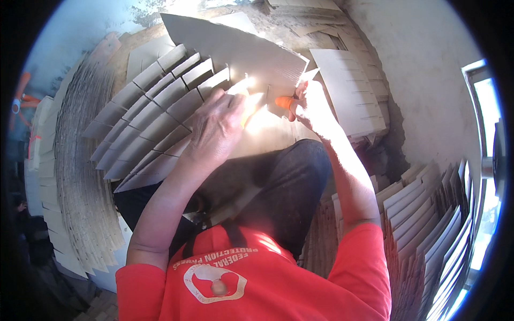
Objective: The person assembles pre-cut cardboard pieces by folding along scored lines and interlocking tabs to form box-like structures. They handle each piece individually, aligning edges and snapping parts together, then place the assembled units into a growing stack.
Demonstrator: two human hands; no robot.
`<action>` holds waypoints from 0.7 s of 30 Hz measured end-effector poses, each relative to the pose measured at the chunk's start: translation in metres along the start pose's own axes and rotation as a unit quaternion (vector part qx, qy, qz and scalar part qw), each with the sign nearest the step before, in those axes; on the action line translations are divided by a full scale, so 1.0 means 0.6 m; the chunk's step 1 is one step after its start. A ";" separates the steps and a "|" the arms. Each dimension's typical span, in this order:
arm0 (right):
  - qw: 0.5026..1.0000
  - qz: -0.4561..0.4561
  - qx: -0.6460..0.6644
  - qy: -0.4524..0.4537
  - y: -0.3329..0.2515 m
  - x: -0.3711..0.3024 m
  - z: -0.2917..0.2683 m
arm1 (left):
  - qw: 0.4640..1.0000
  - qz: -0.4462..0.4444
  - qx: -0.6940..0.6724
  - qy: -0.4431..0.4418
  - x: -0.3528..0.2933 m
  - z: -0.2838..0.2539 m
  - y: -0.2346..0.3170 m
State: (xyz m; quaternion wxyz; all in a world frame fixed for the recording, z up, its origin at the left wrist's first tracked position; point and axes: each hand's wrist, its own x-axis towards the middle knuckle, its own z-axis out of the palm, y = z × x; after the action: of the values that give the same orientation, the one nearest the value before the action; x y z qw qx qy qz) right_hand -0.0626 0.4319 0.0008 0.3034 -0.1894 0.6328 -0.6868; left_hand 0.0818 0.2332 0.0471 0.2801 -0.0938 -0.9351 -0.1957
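Observation:
A grid of interlocked, slotted cardboard dividers (160, 115) stands tilted in front of me, to the left. Along its far side runs a long grey cardboard strip (235, 48) with slots in its lower edge. My left hand (217, 123) is closed at the grid's right side, its fingers gripping a divider's edge; glare washes out the fingertips. At the strip's right end, my right hand (313, 109) pinches the cardboard near its corner. An orange finger cover (284, 101) is on the right thumb, and another orange patch shows by my left thumb.
A tall stack of cardboard sheets (85, 160) rises at the left. Slotted sheets (348, 91) lie at the far right against the wall. More cardboard pieces (423, 224) stand on edge at the lower right, beside a bright window (486, 117). An orange-bladed fan (21, 101) is at the left edge.

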 end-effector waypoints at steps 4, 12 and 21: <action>0.995 -0.035 -0.090 0.023 -0.023 0.000 0.023 | 0.996 -0.075 0.014 -0.043 0.000 0.027 -0.022; 0.937 0.013 -0.347 0.039 -0.062 0.022 0.052 | 0.986 -0.134 -0.041 -0.086 -0.011 0.046 -0.024; 0.951 -0.096 -0.287 0.069 0.002 0.010 0.042 | 0.986 -0.141 -0.060 -0.067 -0.002 0.041 -0.018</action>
State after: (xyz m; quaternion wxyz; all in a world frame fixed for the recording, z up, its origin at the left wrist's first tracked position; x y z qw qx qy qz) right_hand -0.0505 0.4092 0.0022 0.1246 -0.2804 0.8016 -0.5132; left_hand 0.0680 0.2335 0.0243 0.1807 0.0094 -0.9422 -0.2819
